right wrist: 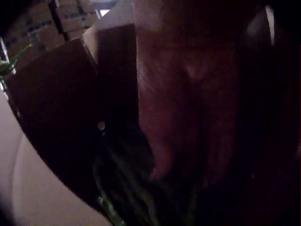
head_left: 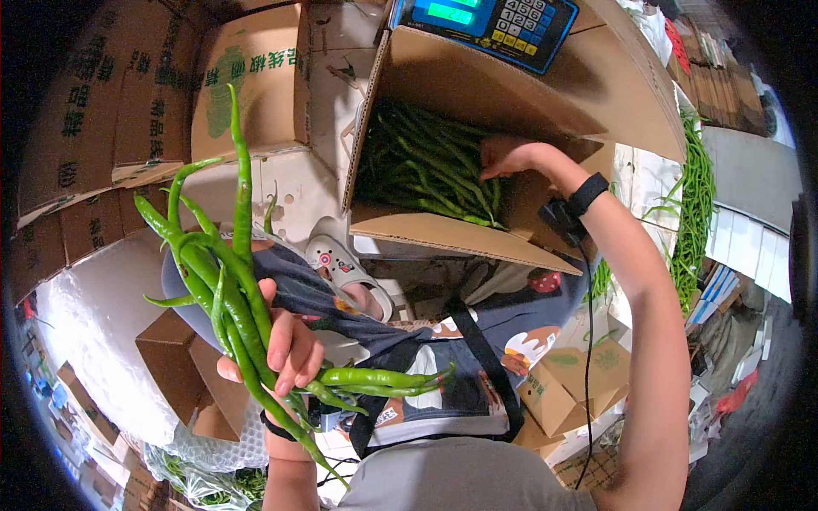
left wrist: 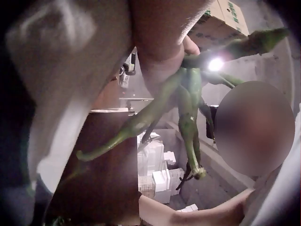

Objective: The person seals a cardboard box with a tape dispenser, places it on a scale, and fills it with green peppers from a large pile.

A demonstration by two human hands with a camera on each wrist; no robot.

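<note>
A bunch of long green chili peppers (head_left: 223,285) is gripped in my left hand (head_left: 285,349), its fingers and thumb wrapped round the middle. Some tips point up and away, others stick out to the right and down. The left wrist view shows several of these peppers (left wrist: 189,117) hanging from the hand. My right hand (head_left: 507,157) reaches into an open cardboard box (head_left: 477,77), at the right end of a pile of green peppers (head_left: 434,166). In the dark right wrist view, the fingers (right wrist: 162,160) point down over the peppers in the box, their tips in shadow.
A digital scale (head_left: 486,30) stands behind the box. Printed cardboard boxes (head_left: 247,94) are stacked at the left. More green peppers (head_left: 694,213) lie along the right side. A small carton (head_left: 575,383) sits near the right leg, and a cable (head_left: 590,366) runs down from the right wrist.
</note>
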